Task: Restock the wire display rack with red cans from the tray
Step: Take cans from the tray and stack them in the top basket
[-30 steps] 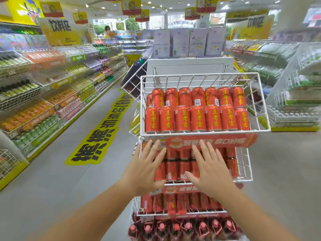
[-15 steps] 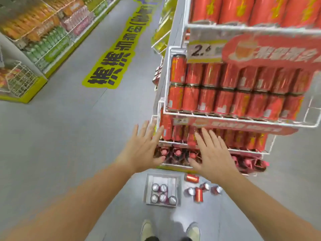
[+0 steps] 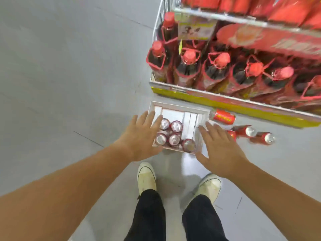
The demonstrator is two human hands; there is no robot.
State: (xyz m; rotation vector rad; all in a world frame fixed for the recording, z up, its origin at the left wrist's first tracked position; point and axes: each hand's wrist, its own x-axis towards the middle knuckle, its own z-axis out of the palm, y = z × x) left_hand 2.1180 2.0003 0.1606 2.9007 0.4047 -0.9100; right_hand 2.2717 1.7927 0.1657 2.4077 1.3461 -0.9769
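Tray (image 3: 173,113) sitting on floor (image 3: 69,84) below wire display rack (image 3: 199,92), holding five upright red cans (image 3: 174,139). Loose cans (image 3: 224,117) lying at right. Left hand (image 3: 140,136), right hand (image 3: 220,150) hovering flat-fingered, flanking tray, gripping nothing.

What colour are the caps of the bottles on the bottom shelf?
Red; the head view shows the caps best.

price tag (image 3: 195,29): blurred, unreadable | upper cans (image 3: 243,4): cropped by top edge | tray (image 3: 173,113) left rim: behind left hand (image 3: 140,138)
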